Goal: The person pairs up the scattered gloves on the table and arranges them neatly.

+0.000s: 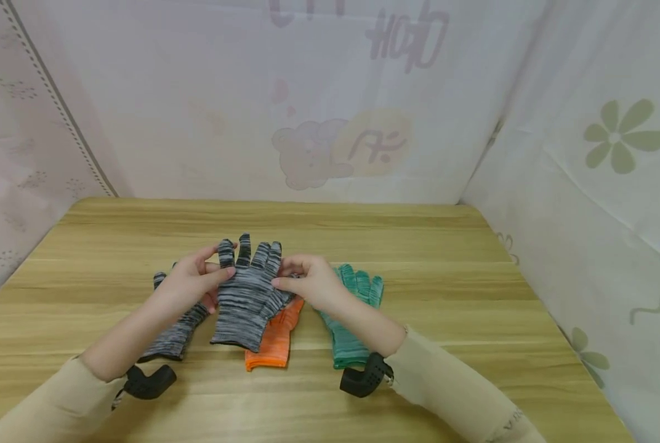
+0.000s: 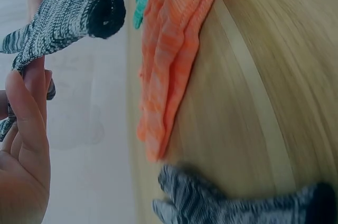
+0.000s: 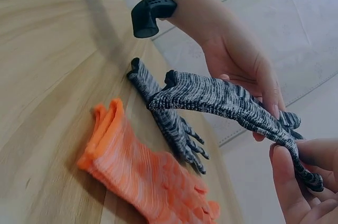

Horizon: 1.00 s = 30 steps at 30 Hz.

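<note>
A black-and-grey knit glove [image 1: 244,301] hangs above the table between both hands, fingers pointing away and cuff toward the person. My left hand [image 1: 199,277] pinches its left edge near the base of the fingers, thumb on the near face. On the opposite edge, my right hand [image 1: 305,280] pinches it between thumb and fingers. Beneath lies an orange glove [image 1: 274,344], partly covered by the held one in the head view. A second black-and-grey glove [image 1: 169,338] rests on the table at left, half hidden behind the left forearm. Right of the orange one is a green glove [image 1: 352,344], partly behind the right forearm.
The wooden table [image 1: 418,246] runs back to a pale printed cloth [image 1: 197,123], which also hangs along both sides. A black wrist device [image 1: 149,381] sits on the left wrist and another black device [image 1: 366,375] on the right.
</note>
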Available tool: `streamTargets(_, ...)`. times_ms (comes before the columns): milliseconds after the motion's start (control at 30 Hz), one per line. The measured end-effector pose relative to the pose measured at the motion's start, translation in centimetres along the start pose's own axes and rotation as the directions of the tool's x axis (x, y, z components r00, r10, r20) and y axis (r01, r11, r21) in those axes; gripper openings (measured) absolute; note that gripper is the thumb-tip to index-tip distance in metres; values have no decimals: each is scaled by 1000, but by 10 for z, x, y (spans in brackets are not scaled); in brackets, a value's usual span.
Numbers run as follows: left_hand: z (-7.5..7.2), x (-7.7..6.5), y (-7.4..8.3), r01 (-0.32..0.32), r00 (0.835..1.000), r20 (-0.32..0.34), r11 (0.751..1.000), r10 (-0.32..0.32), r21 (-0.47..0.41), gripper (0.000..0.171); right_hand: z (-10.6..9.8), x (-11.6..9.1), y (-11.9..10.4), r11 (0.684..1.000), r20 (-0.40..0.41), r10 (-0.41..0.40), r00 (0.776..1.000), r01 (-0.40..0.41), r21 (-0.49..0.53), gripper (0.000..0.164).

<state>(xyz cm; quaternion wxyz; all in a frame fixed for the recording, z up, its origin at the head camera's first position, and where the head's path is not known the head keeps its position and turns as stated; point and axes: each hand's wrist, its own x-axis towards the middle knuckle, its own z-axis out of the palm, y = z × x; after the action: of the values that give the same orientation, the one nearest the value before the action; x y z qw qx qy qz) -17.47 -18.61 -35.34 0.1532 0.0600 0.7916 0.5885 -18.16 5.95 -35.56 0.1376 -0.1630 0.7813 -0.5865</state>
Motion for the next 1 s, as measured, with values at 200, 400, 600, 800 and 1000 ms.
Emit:
streamTargets(200,-12,-3,-4,1,1000,-3,1000,-1,-3,79,12,9,-1,998,13,17,1000,-18,55,16)
streamTargets(400,-28,-5,-5,-18,1000,7,1000,18,18,75,25,21,-6,1000,-7,31,999,-31,1,18)
streamTargets(600,-44,-8,-8,-3,1000,-1,1000,3,23,77,39,31,-11,998,-3,39,999,-39,42,19)
streamTargets(800,-59,-16,-12,16,1000,-6,1000,-15,25,80,54,38,-10,995,3,34,999,-34,91,20)
streamTargets(1000,-71,-20,-19,36,999,-11,999,-36,37,80,67,46,-7,986,8,52,999,-53,156,23)
